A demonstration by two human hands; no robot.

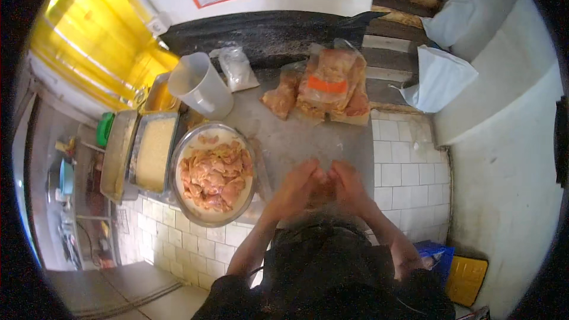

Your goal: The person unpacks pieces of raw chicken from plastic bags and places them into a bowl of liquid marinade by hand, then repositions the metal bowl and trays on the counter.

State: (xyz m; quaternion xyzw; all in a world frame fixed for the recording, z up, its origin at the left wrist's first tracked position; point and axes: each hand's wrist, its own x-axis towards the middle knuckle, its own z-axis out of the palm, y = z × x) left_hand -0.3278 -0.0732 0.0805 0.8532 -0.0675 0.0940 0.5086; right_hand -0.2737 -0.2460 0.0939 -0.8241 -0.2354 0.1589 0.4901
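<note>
Both of my hands are close together over the near edge of the metal table. The fingers of my left hand and my right hand are curled in at the far end of a blurred, reddish-brown bundle, which looks like a plastic bag of raw meat. My wrists and the blur hide much of it. Left of my left hand stands a round metal bowl, with pieces of raw chicken heaped in pale liquid or batter. Beyond my hands, several clear bags of raw meat lie piled, one with an orange label.
A translucent plastic jug and a bag of white powder stand at the back left. Metal trays, one of crumbs, sit left of the bowl. A wall rises on the right, past white floor tiles. A yellow container is lower right.
</note>
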